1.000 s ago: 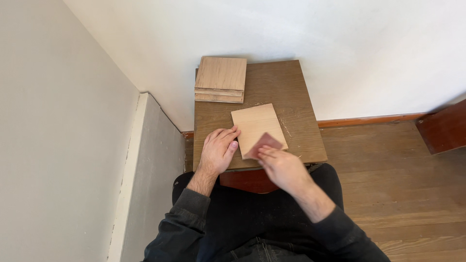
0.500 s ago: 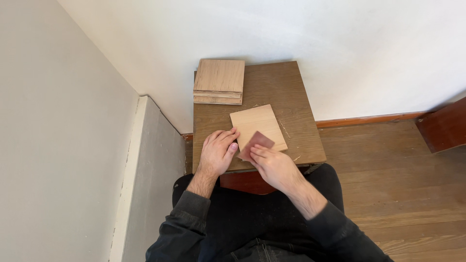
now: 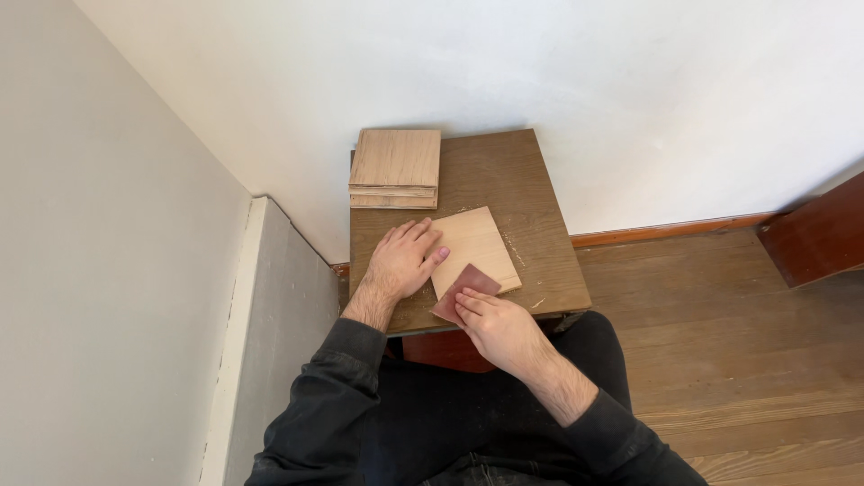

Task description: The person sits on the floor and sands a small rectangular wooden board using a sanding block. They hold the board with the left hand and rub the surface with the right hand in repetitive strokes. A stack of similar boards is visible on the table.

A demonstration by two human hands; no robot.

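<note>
A pale square wooden board [image 3: 475, 245] lies flat on a small brown table [image 3: 504, 180]. My left hand [image 3: 402, 258] rests flat on the table with its fingers pressed against the board's left edge. My right hand [image 3: 498, 329] pinches a reddish-brown sheet of sandpaper [image 3: 465, 290] that lies on the board's near corner. Fine pale dust lies on the table to the right of the board.
A stack of similar wooden boards [image 3: 396, 168] sits at the table's far left corner. White walls close in at the left and behind. A wooden floor [image 3: 738, 342] stretches to the right, with a dark red-brown piece of furniture [image 3: 814, 234] at the right edge.
My right hand has drawn the sandpaper back toward me, from the board's right side to its near corner. The left hand has stayed in place against the board.
</note>
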